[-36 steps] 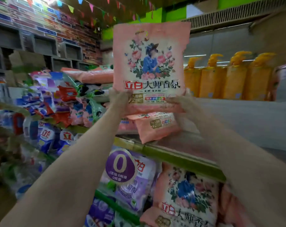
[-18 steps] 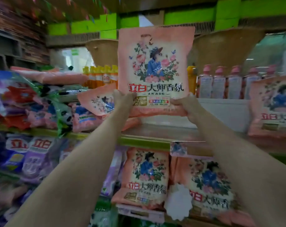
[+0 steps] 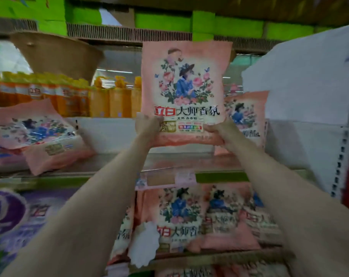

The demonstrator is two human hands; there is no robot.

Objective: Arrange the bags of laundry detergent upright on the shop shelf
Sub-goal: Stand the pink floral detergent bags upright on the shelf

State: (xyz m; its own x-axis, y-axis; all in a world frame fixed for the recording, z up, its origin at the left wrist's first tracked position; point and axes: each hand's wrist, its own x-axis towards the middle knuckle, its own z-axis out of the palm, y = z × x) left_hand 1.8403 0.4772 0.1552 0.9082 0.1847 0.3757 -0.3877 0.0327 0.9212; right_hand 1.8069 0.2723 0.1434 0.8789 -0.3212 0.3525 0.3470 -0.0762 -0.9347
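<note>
Two hands — left hand [image 3: 147,124] and right hand [image 3: 219,132] — gripping bottom corners of pink detergent bag [image 3: 184,90], held upright above shelf [image 3: 189,162] (not touching it). Second bag [image 3: 247,116] standing just behind, right.

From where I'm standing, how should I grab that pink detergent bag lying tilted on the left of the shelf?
Take the tilted pink bag by its two side edges near the lower seam, coming from the front. That seam faces you, and the same hold keeps the lifted bag upright.
</note>
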